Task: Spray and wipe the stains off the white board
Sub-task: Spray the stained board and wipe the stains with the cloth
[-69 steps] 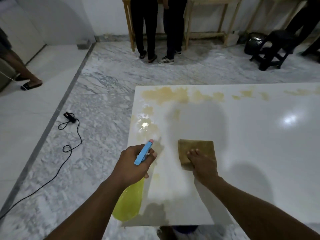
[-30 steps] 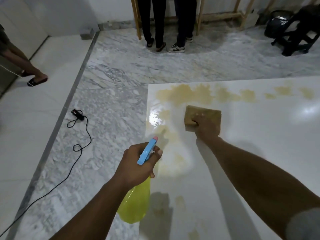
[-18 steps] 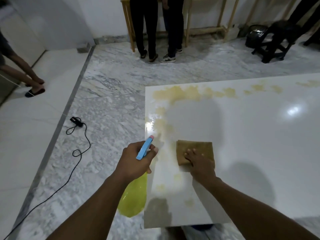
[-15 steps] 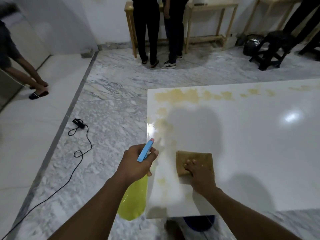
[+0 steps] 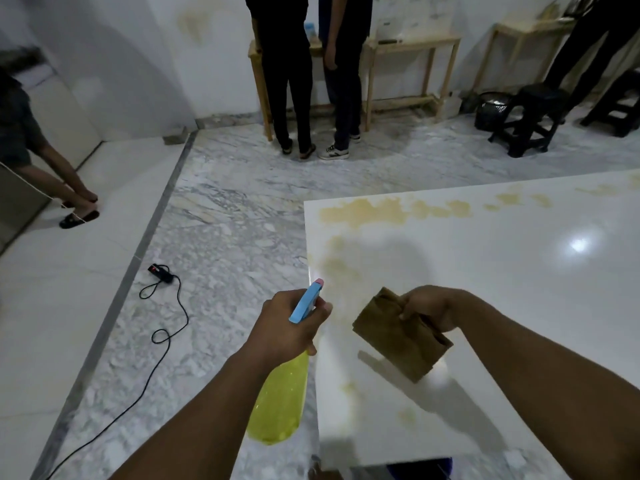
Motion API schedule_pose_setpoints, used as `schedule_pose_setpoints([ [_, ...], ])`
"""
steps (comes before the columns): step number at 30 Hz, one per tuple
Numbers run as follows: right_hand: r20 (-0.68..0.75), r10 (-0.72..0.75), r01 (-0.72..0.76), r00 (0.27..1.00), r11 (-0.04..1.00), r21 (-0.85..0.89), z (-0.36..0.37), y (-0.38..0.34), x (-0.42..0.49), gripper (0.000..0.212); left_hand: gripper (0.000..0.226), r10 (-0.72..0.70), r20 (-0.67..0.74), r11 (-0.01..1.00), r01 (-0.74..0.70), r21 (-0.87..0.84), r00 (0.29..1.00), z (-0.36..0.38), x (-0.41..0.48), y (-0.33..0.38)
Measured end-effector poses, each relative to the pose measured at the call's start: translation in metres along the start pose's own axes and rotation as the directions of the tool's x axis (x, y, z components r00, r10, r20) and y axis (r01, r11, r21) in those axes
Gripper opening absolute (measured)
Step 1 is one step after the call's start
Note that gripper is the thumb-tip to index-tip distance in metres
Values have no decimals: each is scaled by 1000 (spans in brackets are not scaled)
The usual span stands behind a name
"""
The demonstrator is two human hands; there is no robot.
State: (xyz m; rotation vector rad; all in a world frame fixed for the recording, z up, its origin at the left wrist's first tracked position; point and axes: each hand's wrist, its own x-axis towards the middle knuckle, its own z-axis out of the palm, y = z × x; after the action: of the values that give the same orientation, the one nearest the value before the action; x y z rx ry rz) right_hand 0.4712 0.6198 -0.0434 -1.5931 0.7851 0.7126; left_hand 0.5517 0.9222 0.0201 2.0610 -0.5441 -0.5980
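Nearest, the left grip (image 5: 287, 327) is clenched round the neck of the yellow spray bottle (image 5: 280, 403), blue nozzle pointing forward; the bottle hangs just outside the left edge of the white board (image 5: 519, 289); beside it the right grip (image 5: 429, 308) pinches a folded brown cloth (image 5: 398, 341), which seems raised off the surface, a shadow lying under it; the near part of the board looks mostly white and glossy, with only faint yellowish specks (image 5: 348, 388) by the near left corner; further up the left margin sits a pale smear (image 5: 337, 265); along the far edge a broad band of yellow-brown stains (image 5: 363, 213) runs rightward, thinning into separate blotches (image 5: 512, 199); I judge the job partly done, the near area wiped, the far strip and left margin yet to be sprayed and wiped; beyond, a black cable (image 5: 162, 306) lies on the marble floor (image 5: 225, 220).
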Motion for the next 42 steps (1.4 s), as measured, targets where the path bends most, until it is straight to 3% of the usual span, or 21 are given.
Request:
schedule_pose_setpoints([
  [4,-216,-149,83,965,954,-288,-45,-98,57,27,25,-37,11,999,37,1,999,-9,51,-13],
  [7,-403,-389,154,829,849,-505,-58,-156,98,24,19,-80,3,997,80,17,997,-18,77,-21],
  [9,-483,-473,161,737,817,-554,-64,-176,128,35,18,-96,-2,995,96,2,995,-23,91,-28],
  [11,-498,-485,122,719,793,-596,-61,-171,156,47,17,-112,-14,994,112,-6,994,-27,98,-36],
  [13,-379,-475,162,794,767,-621,-36,-145,172,35,18,-135,-5,991,135,3,991,-28,100,-46],
  [15,-308,-573,252,760,695,-673,-8,-102,180,14,20,-143,18,990,143,2,990,-28,98,-54],
  [17,-401,-536,201,743,750,-630,11,-63,180,29,21,-151,26,989,151,6,988,-28,93,-57],
  [19,-405,-549,154,731,711,-686,25,-24,173,50,19,-157,14,988,156,19,988,-27,84,-57],
  [23,-373,-625,217,686,665,-714,68,48,128,51,16,-99,16,994,99,41,995,-21,47,-49],
  [26,-407,-686,248,604,647,-721,110,98,86,46,20,-38,41,999,37,31,998,-18,9,-48],
  [30,-378,-696,230,611,613,-756,154,158,42,53,18,-38,42,999,38,23,998,-13,-41,-47],
  [34,-378,-546,318,748,794,-517,154,142,-5,28,18,-55,35,996,52,71,998,-16,-75,-38],
  [38,-493,-273,315,826,949,2,111,90,-45,25,18,-25,17,996,24,84,1000,-29,-76,-29],
  [40,-423,-155,357,893,818,452,96,76,-53,18,18,-11,22,996,9,87,1000,-35,-65,-26],
  [42,-274,-129,297,953,571,765,96,63,-62,14,19,-3,29,996,1,85,1000,-39,-47,-25],
])
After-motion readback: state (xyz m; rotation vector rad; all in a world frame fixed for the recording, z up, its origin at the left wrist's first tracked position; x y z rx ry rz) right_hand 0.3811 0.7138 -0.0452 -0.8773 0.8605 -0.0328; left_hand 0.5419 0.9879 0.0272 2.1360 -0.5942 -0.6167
